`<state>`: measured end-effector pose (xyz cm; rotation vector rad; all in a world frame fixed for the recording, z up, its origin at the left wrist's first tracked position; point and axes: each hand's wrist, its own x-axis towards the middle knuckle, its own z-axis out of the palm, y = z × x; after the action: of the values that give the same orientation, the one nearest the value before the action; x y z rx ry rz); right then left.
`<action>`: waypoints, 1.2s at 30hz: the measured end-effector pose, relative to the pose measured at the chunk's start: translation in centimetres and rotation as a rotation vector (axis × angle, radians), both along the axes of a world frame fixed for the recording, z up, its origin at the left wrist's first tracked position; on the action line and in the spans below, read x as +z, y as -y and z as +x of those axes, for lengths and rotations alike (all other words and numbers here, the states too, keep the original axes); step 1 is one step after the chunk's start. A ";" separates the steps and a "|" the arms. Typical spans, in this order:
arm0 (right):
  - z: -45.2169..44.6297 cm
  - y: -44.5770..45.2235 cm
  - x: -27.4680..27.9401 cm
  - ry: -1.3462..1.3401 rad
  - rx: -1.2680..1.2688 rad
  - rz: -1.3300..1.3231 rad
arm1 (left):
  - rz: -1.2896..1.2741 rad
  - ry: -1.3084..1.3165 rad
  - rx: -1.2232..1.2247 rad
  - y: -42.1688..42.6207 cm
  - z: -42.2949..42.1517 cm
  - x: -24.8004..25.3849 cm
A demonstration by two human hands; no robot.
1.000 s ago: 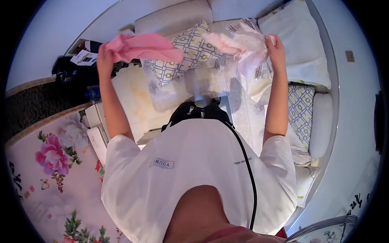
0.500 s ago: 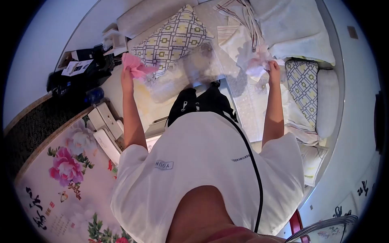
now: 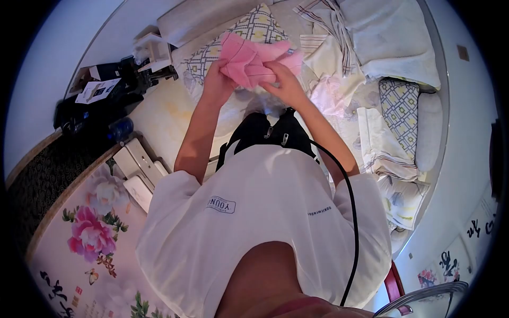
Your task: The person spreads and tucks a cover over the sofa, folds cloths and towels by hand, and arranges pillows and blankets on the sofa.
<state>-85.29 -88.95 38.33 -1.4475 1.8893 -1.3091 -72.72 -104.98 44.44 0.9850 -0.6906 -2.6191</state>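
Note:
A bright pink cloth (image 3: pixel 249 61), bunched and folded with a thin dark line of stitching, hangs in front of me above the sofa. My left hand (image 3: pixel 218 84) is closed on its lower left side. On the right side, my right hand (image 3: pixel 286 85) grips the cloth between thumb and fingers. The kind of cloth item cannot be made out from its crumpled shape. A pale pink cloth (image 3: pixel 327 95) lies on the sofa to the right, apart from both hands. Behind the pink cloth sits a patterned cushion (image 3: pixel 260 24), partly covered by it.
Striped cream cloths (image 3: pixel 323 53) lie on the sofa, with another striped cloth (image 3: pixel 379 138) farther right. A second patterned cushion (image 3: pixel 398 114) leans at the right end. Dark items and a blue bottle (image 3: pixel 122 129) stand at left, near white boxes (image 3: pixel 137 161).
My hands have come together from wide apart, and both now hold the pink cloth. My right hand has let go of a pale pink cloth, which now lies on the sofa.

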 end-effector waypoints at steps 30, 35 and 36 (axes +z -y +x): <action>-11.1 -18.3 -48.0 0.433 -0.996 1.235 | 0.131 0.353 0.178 -10.8 -12.6 -26.1; -11.3 -19.4 -46.8 0.448 -0.968 1.135 | -0.126 0.558 0.084 -13.4 -10.4 -31.8; -10.8 -19.9 -45.2 0.410 -0.946 1.029 | -0.106 0.712 -0.090 -14.3 -9.1 -33.2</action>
<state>-96.13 -69.04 -6.85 0.2429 2.3964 -0.5781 -81.83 -90.65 11.26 1.9078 -1.0229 -2.2317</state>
